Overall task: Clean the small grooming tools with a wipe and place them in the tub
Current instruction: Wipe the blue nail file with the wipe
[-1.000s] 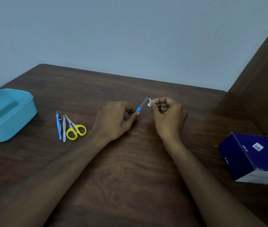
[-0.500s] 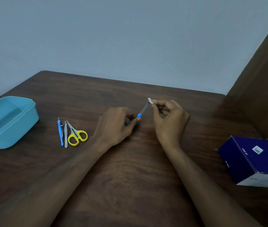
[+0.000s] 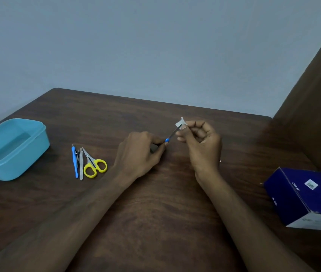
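Observation:
My left hand point(image 3: 139, 154) grips the blue handle of a thin metal grooming tool point(image 3: 171, 135) above the table's middle. My right hand point(image 3: 200, 143) pinches a small white wipe point(image 3: 180, 122) around the tool's far tip. Left of my hands lie a blue-handled tool point(image 3: 74, 161), a small nail clipper point(image 3: 77, 154), silver tweezers point(image 3: 81, 165) and yellow-handled scissors point(image 3: 94, 164), side by side on the table. A light blue tub point(image 3: 12, 149) stands open at the far left; I see nothing in it.
A dark blue box point(image 3: 304, 197) with a white end lies at the right edge of the dark wooden table point(image 3: 155, 213). A brown panel point(image 3: 316, 95) rises on the right, and a pale wall stands behind the table.
My right hand has slid the wipe outward along the tool from near the handle to its tip. The view has tilted a little upward.

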`<state>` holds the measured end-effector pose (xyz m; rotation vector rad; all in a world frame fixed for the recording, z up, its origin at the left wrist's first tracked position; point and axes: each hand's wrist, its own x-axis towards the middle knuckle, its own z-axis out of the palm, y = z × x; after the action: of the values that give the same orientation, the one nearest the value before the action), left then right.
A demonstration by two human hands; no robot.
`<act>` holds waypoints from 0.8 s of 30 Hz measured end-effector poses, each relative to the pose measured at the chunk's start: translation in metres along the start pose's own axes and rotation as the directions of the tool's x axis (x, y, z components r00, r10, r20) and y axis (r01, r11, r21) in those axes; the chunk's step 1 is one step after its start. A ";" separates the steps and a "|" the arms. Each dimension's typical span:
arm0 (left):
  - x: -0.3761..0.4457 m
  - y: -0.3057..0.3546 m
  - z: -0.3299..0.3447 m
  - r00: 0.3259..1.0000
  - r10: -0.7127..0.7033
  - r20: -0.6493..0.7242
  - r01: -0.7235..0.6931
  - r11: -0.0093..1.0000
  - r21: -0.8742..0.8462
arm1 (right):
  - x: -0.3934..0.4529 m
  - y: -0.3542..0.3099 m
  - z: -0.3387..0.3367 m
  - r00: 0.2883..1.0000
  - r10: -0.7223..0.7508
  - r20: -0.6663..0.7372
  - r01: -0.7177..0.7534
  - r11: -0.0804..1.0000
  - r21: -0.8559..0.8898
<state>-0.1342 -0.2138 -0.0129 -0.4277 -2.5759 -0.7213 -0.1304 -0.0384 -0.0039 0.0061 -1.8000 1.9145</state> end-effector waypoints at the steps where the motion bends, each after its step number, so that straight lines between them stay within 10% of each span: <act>1: -0.001 0.001 0.000 1.000 0.004 0.000 -0.004 1.000 0.020 | -0.001 -0.001 0.001 1.000 0.002 0.008 -0.002 1.000 0.003; 13: -0.003 0.003 -0.003 0.999 -0.009 -0.044 0.011 0.998 0.058 | -0.001 0.003 -0.001 1.000 0.011 -0.011 -0.012 1.000 -0.010; 20: 0.000 0.002 -0.004 0.997 -0.068 0.036 0.077 0.901 -0.426 | 0.004 0.003 -0.008 0.998 0.053 -0.028 -0.053 0.998 0.024; 24: 0.003 0.000 -0.001 0.990 -0.133 0.056 0.144 0.881 -0.451 | 0.002 -0.002 -0.016 0.973 -0.204 -0.106 0.172 0.953 -0.251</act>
<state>-0.1362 -0.2144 -0.0109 -0.3931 -2.4613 -1.3918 -0.1260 -0.0225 -0.0029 -0.0297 -1.8593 1.5213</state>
